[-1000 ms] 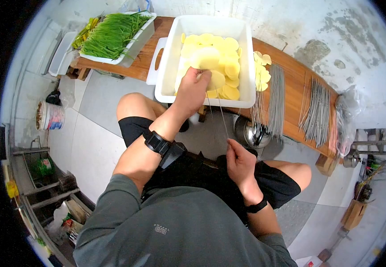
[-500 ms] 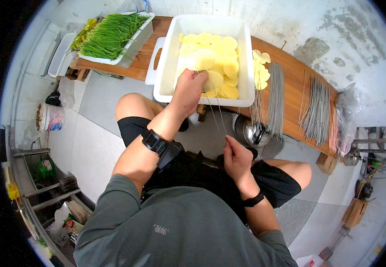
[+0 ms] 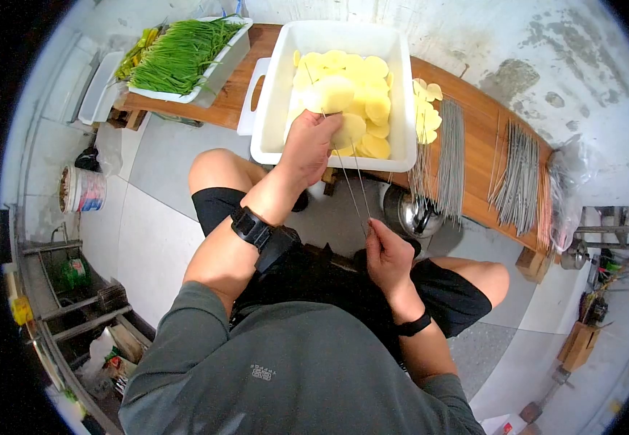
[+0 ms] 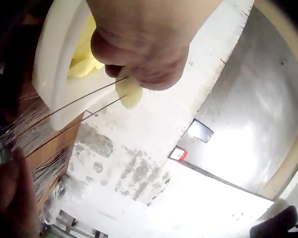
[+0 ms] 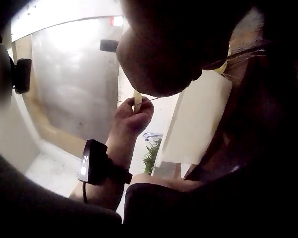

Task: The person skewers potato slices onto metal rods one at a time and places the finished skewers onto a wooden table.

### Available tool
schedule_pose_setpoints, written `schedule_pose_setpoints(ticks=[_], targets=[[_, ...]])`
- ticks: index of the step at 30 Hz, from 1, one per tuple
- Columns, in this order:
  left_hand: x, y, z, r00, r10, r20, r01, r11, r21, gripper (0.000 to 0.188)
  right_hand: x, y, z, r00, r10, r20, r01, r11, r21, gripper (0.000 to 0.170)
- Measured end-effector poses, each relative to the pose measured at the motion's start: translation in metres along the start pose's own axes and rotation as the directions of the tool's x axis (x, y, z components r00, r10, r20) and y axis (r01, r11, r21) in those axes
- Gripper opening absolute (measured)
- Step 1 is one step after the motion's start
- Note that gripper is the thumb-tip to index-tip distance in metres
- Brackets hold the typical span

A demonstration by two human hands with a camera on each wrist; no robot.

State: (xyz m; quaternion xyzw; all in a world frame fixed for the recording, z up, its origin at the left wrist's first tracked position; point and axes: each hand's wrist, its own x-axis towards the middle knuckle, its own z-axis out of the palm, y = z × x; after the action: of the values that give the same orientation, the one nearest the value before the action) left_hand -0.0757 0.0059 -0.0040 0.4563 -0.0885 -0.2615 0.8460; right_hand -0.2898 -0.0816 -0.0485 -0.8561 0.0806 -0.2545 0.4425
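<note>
Over the white tub, my left hand pinches pale yellow round slices; one slice stands above the fingers and another beside them. Two thin metal skewers run from these slices down to my right hand, whose thumb and fingers pinch their lower ends. In the left wrist view both skewers enter a slice under the left hand. The right wrist view shows the left hand gripping a slice edge-on, with the right hand dark in front.
More slices fill the tub. To its right on the wooden bench lie skewered slices and bundles of skewers. A tray of green stalks stands left. Beneath the bench is a metal pot.
The right hand has shifted slightly up and left with the skewer ends. The slices in the left hand have moved a little left, and a skewer tip now shows above the upper slice.
</note>
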Motion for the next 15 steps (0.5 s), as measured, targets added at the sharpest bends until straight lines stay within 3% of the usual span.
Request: schedule_pose_setpoints(ticks=[7, 10, 12, 15], targets=[[0.001, -0.003, -0.006, 0.995, -0.085, -0.049, 0.085, 0.996, -0.011, 0.032, -0.001, -0.001, 0.0, 0.998, 0.061, 0.008, -0.061, 0.998, 0.026, 0.022], [0.0, -0.005, -0.006, 0.995, -0.101, -0.002, 0.101, 0.994, -0.042, 0.033, -0.001, 0.0, 0.0, 0.998, 0.06, 0.005, -0.061, 0.998, 0.026, 0.021], [-0.002, -0.007, -0.005, 0.986, -0.158, -0.043, 0.16, 0.987, 0.036, 0.033, 0.0, -0.001, 0.0, 0.998, 0.061, 0.005, -0.061, 0.998, 0.029, 0.021], [-0.004, -0.01, -0.003, 0.991, -0.13, -0.028, 0.131, 0.99, 0.044, 0.035, 0.004, -0.004, -0.002, 0.993, 0.114, 0.01, -0.115, 0.993, 0.037, 0.02]])
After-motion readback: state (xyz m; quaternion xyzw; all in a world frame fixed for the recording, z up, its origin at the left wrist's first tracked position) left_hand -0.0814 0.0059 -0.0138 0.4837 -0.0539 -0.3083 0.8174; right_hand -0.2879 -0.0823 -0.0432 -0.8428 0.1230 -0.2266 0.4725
